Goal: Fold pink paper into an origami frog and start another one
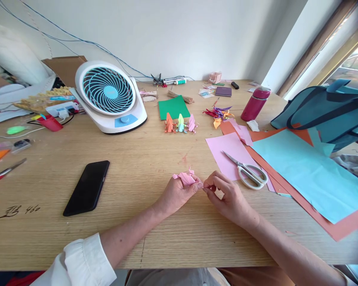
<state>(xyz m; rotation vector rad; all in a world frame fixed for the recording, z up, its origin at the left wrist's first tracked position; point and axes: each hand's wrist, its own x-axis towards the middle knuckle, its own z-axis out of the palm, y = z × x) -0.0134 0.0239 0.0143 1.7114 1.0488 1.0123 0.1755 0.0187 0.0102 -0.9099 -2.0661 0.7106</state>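
My left hand (176,195) is closed around a pink origami figure (186,178), its folded points sticking up past the fingers. At the figure's right end, my right hand (226,196) pinches a thin tip of the pink paper, close to the left thumb. Three finished-looking origami figures, orange (169,123), light green (181,123) and pink (192,123), stand in a row beyond my hands. To the right of my right hand, scissors (247,171) with pale handles lie partly on a pink paper sheet (223,149).
A black phone (87,188) lies at left, with a white fan (110,95) behind it. Green paper (174,107) lies behind the figures. At right are large light-blue paper (313,171), orange paper (341,225), a red bottle (255,104) and a teal bag (325,107).
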